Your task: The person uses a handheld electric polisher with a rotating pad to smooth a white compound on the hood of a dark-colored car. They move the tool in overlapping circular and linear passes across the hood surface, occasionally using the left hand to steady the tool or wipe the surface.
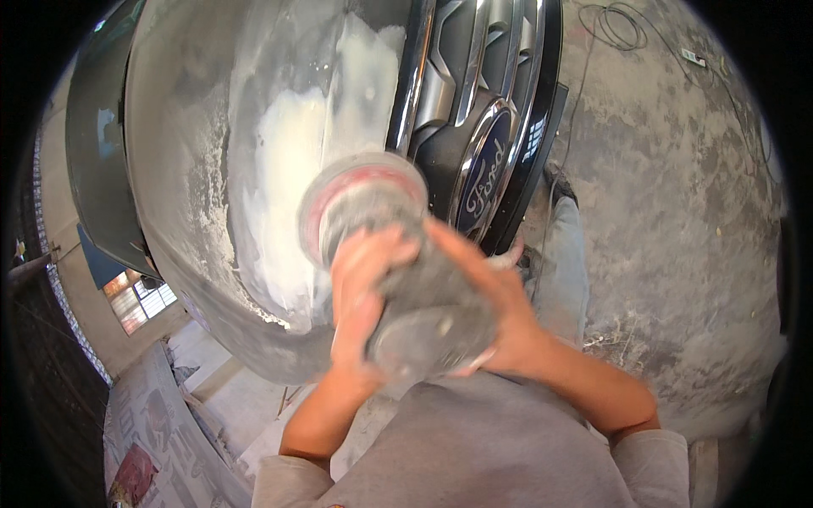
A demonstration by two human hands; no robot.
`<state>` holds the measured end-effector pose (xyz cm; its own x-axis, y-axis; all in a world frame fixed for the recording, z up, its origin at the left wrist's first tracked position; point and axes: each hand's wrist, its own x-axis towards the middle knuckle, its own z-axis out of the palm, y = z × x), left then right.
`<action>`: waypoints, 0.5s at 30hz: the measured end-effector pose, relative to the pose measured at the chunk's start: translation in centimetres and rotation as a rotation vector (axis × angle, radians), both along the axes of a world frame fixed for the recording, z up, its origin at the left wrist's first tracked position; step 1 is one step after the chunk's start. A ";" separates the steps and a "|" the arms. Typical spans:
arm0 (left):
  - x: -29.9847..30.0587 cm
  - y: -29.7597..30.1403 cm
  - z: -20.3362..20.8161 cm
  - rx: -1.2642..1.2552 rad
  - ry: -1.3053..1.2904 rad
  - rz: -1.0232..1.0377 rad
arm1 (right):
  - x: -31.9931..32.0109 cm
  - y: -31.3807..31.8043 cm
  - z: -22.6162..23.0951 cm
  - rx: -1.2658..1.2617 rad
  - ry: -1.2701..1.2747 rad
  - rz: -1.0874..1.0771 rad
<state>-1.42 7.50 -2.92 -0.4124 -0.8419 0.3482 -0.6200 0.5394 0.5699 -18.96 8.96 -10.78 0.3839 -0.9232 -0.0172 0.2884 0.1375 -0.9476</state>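
A dusty grey power sander (432, 296), blurred by motion, is gripped between both of my hands. My left hand (360, 288) wraps its left side just behind the round pad (315, 216), which has a red ring. On the other side, my right hand (500, 309) curls around the body, its fingers partly hidden. The pad is at the sanded grey car hood (186, 110), over the lower right edge of a pale filler patch (284, 169); whether it touches cannot be made out. Beside the pad runs the chrome-edged grille (436, 93) with a blue oval emblem (487, 169).
A dusty concrete floor (660, 195) stretches to the right, with a coiled cable (614, 30) and a small white box (693, 57) on it. At lower left lie a printed sheet (161, 415) and a dark red cloth (133, 476). My leg (561, 271) stands close to the grille.
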 end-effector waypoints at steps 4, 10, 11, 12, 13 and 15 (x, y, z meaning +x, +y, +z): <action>1.8 4.4 0.3 -0.101 -0.105 0.133 | 1.5 2.9 1.1 -0.124 0.127 0.081; 1.1 1.7 0.6 0.018 -0.120 0.022 | 0.0 0.0 -1.2 -0.088 -0.017 -0.094; 0.8 1.0 0.9 0.040 -0.146 0.021 | -0.2 -0.6 -1.5 -0.021 -0.020 -0.116; 0.6 0.5 0.9 0.066 -0.174 0.022 | -0.3 -1.0 -1.8 0.014 0.006 -0.119; 0.5 0.4 0.9 0.093 -0.204 0.021 | -0.2 -1.0 -1.7 -0.056 -0.052 -0.135; 0.5 0.9 0.9 0.158 -0.222 0.101 | 0.3 -0.2 -1.5 -0.047 -0.062 -0.111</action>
<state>-0.88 8.42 -1.97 -0.3754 -0.9191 0.1200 -0.7847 0.3840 0.4866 -18.70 8.76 -12.30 0.2780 -0.9594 0.0480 0.3578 0.0570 -0.9321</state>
